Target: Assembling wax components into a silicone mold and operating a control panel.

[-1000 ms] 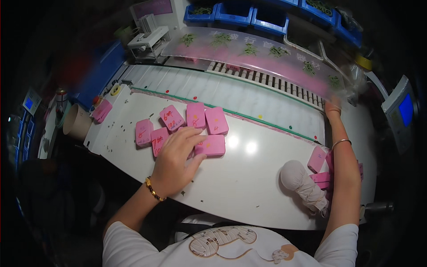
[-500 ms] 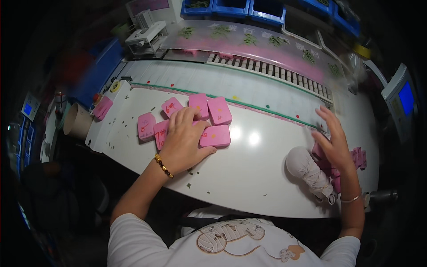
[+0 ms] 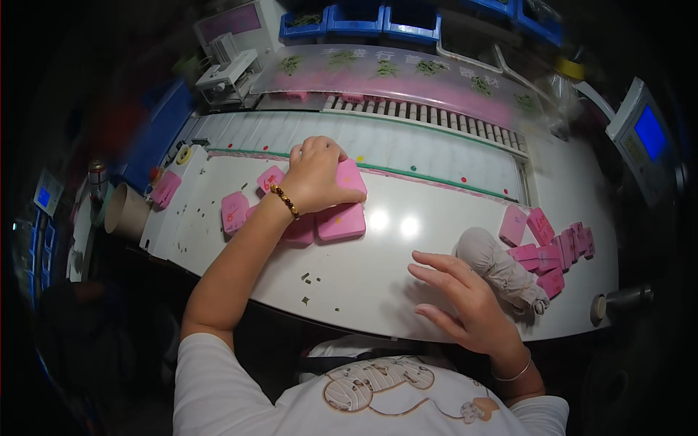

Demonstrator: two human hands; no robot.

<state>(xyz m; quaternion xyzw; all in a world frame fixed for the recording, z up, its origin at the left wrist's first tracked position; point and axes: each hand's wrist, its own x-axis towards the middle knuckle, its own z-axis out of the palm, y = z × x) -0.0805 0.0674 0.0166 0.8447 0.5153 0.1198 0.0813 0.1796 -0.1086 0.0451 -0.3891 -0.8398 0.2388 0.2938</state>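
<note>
On the left of the white table [image 3: 407, 291], several pink rounded blocks [image 3: 342, 222] with handwritten marks lie close together. My left hand [image 3: 316, 174] lies over the far ones, its fingers curled down and its thumb along the near edge of another pink block [image 3: 351, 178]. It partly hides the group. My right hand [image 3: 465, 298] hovers above the right part of the table, fingers spread, holding nothing. Just beyond it lies a white cloth-wrapped bundle [image 3: 494, 265] with a round head and a tied end. More pink blocks [image 3: 549, 254] are clustered behind the bundle.
A white belt [image 3: 291, 134] with a green edge and coloured dots runs along the back, with rollers [image 3: 429, 123] beyond. Blue bins [image 3: 356, 18] stand at the far side. A blue-screen display [image 3: 647, 131] is at right, a brown cup [image 3: 127, 211] at left. Dark scraps dot the table.
My left hand has moved away from me over the far pink blocks. My right hand has moved left and nearer me, off the right-hand blocks. The view has shifted slightly.
</note>
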